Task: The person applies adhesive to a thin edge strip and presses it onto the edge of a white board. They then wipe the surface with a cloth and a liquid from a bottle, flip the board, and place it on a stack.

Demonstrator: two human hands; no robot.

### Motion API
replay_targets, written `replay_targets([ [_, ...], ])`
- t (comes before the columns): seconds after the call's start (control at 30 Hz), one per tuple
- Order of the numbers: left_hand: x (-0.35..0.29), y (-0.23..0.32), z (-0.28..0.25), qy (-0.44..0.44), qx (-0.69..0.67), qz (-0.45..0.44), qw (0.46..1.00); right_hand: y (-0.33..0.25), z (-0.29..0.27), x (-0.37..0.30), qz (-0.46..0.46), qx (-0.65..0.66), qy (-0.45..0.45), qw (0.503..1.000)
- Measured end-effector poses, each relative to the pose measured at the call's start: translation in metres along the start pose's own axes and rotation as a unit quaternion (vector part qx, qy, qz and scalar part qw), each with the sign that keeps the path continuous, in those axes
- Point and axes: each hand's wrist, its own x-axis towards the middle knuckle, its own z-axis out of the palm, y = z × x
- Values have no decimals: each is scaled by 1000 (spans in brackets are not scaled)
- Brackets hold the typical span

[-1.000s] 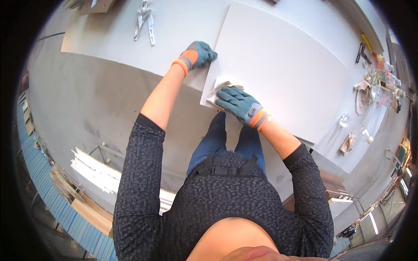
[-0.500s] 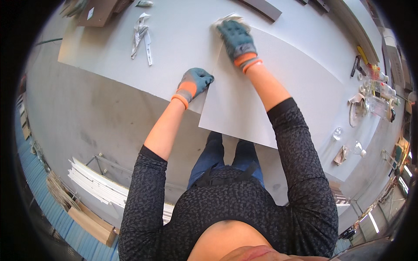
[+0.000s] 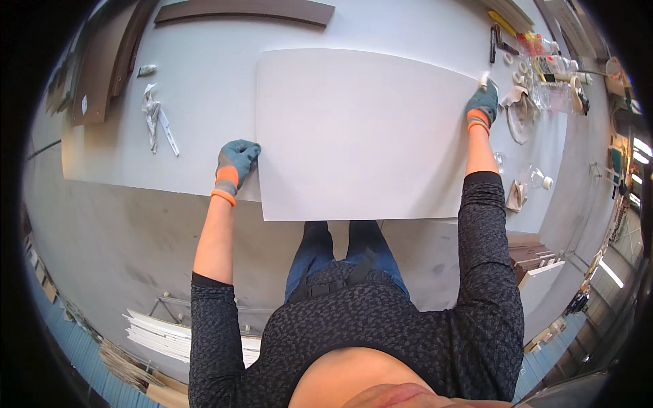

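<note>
A large white panel (image 3: 360,136) lies on the white worktable, its near edge overhanging toward my body. Curled at the panel's left edge are the gloved fingers of my left hand (image 3: 237,164), closed on that edge. My right hand (image 3: 482,105), in the same kind of green and orange glove, is closed beside the panel's far right corner. A bit of whitish cloth (image 3: 484,81) pokes out past its fingers; most of it is hidden by the hand.
Left on the worktable (image 3: 197,88) lie a crumpled rag (image 3: 150,112), a white-handled knife-like tool (image 3: 169,132) and a small tube (image 3: 146,71). Brown boards (image 3: 109,61) are stacked far left; a brown strip (image 3: 245,9) lies beyond the panel. Plastic bottles (image 3: 552,95) crowd the right.
My right hand has swung from the panel's far left corner to its right side. The panel now sits squarer to me, and my left hand stays at its left edge.
</note>
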Motion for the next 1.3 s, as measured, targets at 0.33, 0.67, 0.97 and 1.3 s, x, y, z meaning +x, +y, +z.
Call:
replay_targets([
  [0.33, -14, 15, 9, 35, -1, -13, 999, -71, 53, -52, -179, -52, 116, 976],
  [0.67, -14, 13, 20, 61, 0, 20, 998, -406, 142, -168, -424, -47, -82, 901],
  [0.97, -2, -23, -1, 38, -17, 52, 998, -300, -10, -247, -110, 520, -382, 756],
  [1.3, 10, -20, 15, 105, 27, 37, 993, 61, -210, -257, 194, 288, 71, 935],
])
